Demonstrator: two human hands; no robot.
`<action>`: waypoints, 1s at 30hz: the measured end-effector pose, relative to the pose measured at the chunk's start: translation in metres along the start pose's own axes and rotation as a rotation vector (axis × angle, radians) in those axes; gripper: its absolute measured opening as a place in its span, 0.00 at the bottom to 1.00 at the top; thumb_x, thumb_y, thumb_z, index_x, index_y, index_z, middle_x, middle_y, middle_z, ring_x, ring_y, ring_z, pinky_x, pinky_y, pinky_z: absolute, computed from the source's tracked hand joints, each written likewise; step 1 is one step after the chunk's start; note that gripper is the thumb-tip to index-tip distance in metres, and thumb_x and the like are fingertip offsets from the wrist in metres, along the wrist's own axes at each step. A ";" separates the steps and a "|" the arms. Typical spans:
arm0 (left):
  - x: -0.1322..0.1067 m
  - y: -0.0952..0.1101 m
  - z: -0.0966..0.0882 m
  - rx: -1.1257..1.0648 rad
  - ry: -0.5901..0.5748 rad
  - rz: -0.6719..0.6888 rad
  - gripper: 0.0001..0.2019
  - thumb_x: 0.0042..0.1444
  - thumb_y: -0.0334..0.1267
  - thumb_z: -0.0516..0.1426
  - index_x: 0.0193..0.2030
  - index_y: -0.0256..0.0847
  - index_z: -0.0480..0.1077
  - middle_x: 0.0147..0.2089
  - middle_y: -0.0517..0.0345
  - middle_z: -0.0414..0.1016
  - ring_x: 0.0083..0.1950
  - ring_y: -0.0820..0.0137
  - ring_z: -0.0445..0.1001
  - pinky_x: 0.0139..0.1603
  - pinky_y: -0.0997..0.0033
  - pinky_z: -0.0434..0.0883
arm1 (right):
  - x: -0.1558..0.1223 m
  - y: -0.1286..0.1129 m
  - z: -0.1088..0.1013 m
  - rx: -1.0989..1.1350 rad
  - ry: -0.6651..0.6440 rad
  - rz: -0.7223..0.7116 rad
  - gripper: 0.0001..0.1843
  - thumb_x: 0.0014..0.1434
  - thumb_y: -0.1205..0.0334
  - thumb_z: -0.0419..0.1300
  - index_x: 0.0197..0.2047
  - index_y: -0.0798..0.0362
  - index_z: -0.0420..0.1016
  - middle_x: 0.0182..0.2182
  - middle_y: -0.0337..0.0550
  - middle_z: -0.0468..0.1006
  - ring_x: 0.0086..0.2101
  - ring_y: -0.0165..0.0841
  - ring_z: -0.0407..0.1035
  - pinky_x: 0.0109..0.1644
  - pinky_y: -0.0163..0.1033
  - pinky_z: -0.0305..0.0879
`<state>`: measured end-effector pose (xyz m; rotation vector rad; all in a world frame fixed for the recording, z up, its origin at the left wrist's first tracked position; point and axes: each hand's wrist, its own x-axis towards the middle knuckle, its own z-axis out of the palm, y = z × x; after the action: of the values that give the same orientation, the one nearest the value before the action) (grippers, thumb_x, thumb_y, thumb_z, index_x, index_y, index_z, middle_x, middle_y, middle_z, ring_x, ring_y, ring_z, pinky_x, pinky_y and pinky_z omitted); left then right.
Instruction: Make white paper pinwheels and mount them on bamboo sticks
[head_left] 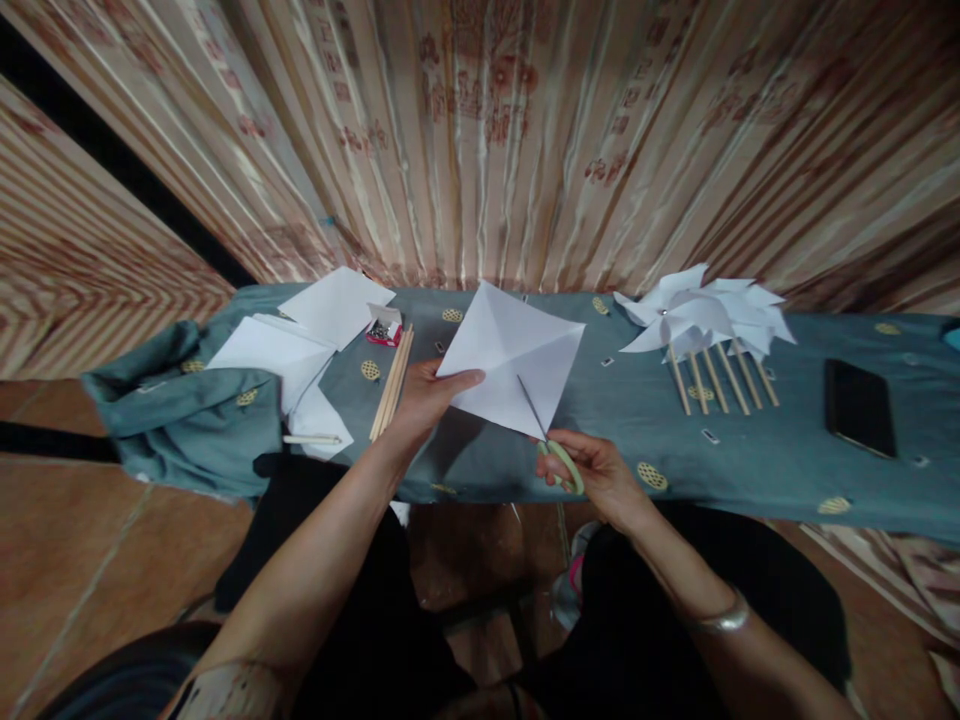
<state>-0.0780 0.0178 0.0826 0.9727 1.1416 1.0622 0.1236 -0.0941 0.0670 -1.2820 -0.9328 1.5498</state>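
Note:
A square sheet of white paper [517, 340] with diagonal creases is held up over the cloth by my left hand [424, 395], thumb on top at its left corner. My right hand [589, 465] grips scissors [566, 462] with light green handles. Their blades lie at the paper's near corner and point toward its middle, along a crease. Left of the paper lie several wooden sticks [391, 385] and a small red and white box [385, 325] of metal pins. More white paper sheets [277, 350] are piled at the far left.
Several finished paper pinwheels [705, 310] on sticks lie to the right, with a black phone [860, 408] beyond them. A grey-green patterned cloth [787, 470] covers the narrow table. Behind it hangs a striped curtain [480, 150]. A loose pencil-like stick [311, 439] lies at the left.

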 end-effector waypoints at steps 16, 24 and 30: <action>-0.005 0.002 0.005 -0.009 -0.010 -0.043 0.16 0.30 0.40 0.71 0.29 0.37 0.79 0.28 0.54 0.81 0.30 0.60 0.79 0.31 0.65 0.75 | -0.002 -0.010 0.004 -0.059 0.002 0.016 0.23 0.38 0.43 0.73 0.28 0.53 0.77 0.21 0.38 0.77 0.20 0.26 0.66 0.23 0.32 0.63; -0.004 0.000 0.004 0.007 0.003 -0.033 0.16 0.32 0.39 0.71 0.30 0.36 0.79 0.29 0.53 0.81 0.31 0.61 0.79 0.33 0.64 0.74 | 0.000 -0.008 0.004 -0.033 0.015 0.017 0.23 0.36 0.44 0.74 0.27 0.53 0.77 0.20 0.37 0.76 0.20 0.26 0.67 0.24 0.33 0.64; -0.006 0.001 0.005 0.001 0.001 -0.043 0.15 0.32 0.38 0.70 0.30 0.36 0.79 0.28 0.54 0.80 0.30 0.62 0.78 0.32 0.66 0.73 | 0.000 -0.009 0.005 -0.038 0.017 0.024 0.22 0.37 0.44 0.74 0.25 0.54 0.76 0.19 0.37 0.74 0.19 0.25 0.65 0.24 0.33 0.64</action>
<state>-0.0737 0.0124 0.0859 0.9441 1.1589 1.0282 0.1206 -0.0919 0.0760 -1.3354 -0.9436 1.5441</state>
